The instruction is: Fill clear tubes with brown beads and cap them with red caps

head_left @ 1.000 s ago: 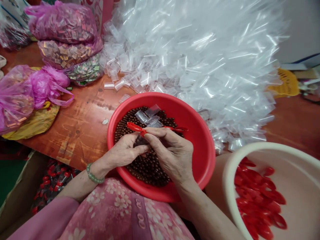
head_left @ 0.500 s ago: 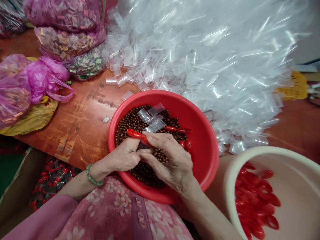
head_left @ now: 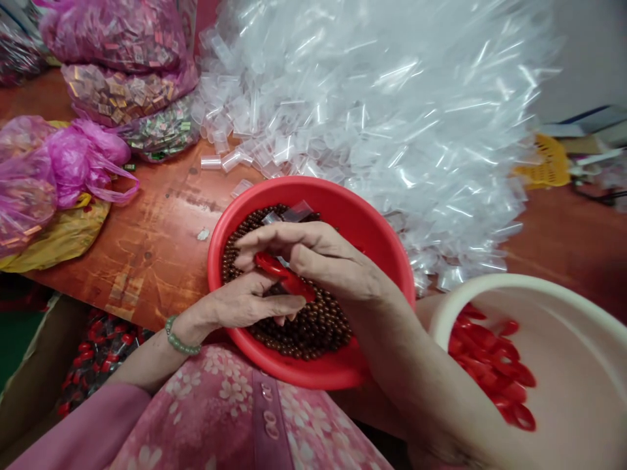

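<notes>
Hands (head_left: pixel 333 254) over brown beads (head_left: pixel 313 333), red plastic pc (head_left: pixel 294 283) in L (head_left: pixel 240 303) (w/ bracelet (head_left: pixel 174 340))

On the table (head_left: pixel 161 209) we see bags of small pieces (head_left: pixel 130 39) stacked far left, a pink bag with looped handles (head_left: pixel 73 160) atop a yellow bag (head_left: pixel 73 236), and a perforated yellow basket (head_left: pixel 546 160) at right.

A red loop (head_left: pixel 272 264) is gleaming in the left hand (head_left: pixel 249 302). Beneath that grip, brown beads (head_left: pixel 324 324) are shining in a red bowl (head_left: pixel 365 215); behind it I'm noticing a green bracelet (head_left: pixel 183 346) and pink, white-flowered clothes (head_left: pixel 215 398); to its right, a cream bucket (head_left: pixel 578 385) is showing.
</notes>
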Motion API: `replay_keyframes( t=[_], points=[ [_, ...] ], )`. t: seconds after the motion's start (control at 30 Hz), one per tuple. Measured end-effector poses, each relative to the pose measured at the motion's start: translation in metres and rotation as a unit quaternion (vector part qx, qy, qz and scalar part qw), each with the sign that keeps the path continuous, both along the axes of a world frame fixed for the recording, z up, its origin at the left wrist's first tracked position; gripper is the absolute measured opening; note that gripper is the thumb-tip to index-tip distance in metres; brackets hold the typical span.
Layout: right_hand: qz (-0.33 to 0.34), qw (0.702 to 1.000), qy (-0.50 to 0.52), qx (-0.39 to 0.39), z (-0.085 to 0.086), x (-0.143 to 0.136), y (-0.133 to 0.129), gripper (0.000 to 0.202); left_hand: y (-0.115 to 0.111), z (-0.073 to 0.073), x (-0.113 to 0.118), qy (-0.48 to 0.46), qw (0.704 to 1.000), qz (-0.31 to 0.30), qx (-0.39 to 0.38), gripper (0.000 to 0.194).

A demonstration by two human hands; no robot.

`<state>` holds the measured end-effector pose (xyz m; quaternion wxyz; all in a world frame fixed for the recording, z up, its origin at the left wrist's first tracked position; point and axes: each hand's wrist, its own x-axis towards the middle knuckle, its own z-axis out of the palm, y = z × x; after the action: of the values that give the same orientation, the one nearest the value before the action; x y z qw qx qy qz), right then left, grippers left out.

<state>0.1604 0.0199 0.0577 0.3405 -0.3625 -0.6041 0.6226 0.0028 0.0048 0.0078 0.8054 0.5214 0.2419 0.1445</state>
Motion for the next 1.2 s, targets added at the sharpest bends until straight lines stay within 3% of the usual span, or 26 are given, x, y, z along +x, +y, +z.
replay_keyframes(
  t=[0.2, 0.3, 0.6, 0.77, 0.9, 1.2],
  points=[
    [-0.134, 0.982, 0.045, 0.123, -0.005, 0.022, -0.022, 0.031, 0.004, 0.000, 0.000, -0.056, 0.998, 0.029, -0.024, 0.050],
    [-0.169, 0.966, -0.042, 0.194, -0.008, 0.026, -0.042, 0.035, 0.004, 0.000, 0.001, -0.065, 0.995, 0.073, -0.028, 0.047],
    [-0.234, 0.832, -0.292, 0.410, -0.037, -0.005, -0.064, 0.071, -0.001, 0.001, 0.001, -0.072, 0.986, 0.135, -0.071, 0.045],
    [-0.222, 0.778, -0.362, 0.463, -0.050, -0.008, -0.064, 0.080, -0.004, -0.005, 0.002, -0.094, 0.974, 0.158, -0.135, 0.040],
    [-0.201, 0.758, -0.387, 0.485, -0.053, -0.007, -0.063, 0.083, -0.006, -0.009, 0.003, -0.102, 0.969, 0.163, -0.158, 0.041],
    [-0.251, 0.727, -0.383, 0.512, -0.053, -0.015, -0.060, 0.071, -0.005, -0.008, 0.003, -0.126, 0.973, 0.138, -0.134, 0.040]
  ],
)
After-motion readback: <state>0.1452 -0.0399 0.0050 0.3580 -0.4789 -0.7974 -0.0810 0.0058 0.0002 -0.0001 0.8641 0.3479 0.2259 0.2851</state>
